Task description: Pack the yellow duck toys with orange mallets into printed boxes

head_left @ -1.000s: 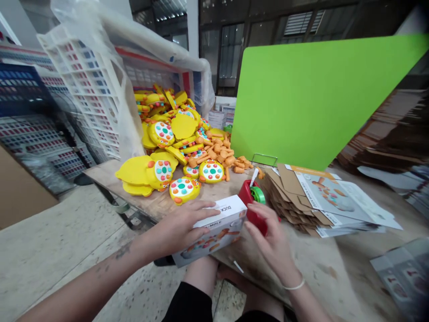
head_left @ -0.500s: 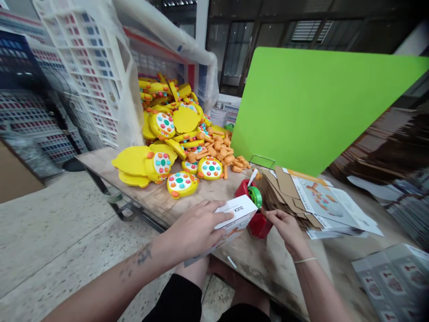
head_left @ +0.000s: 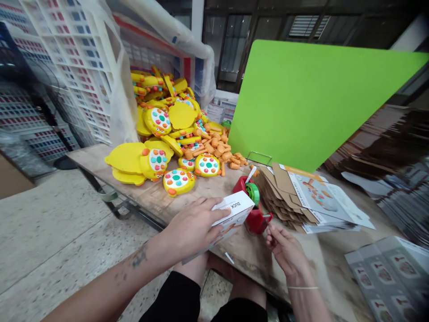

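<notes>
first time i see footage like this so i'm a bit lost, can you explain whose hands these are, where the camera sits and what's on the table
There is no machine here. These are one person's bare hands, seen from a camera worn on the head, looking forward and down.

The left hand grips a printed box lettered DUCK. The right hand has its fingertips pinched together by a red dispenser with a green roll; anything between them is too small to tell.

On the wooden table are heaped yellow toys, small orange pieces and a stack of flat cartons. A large green panel stands behind.
</notes>
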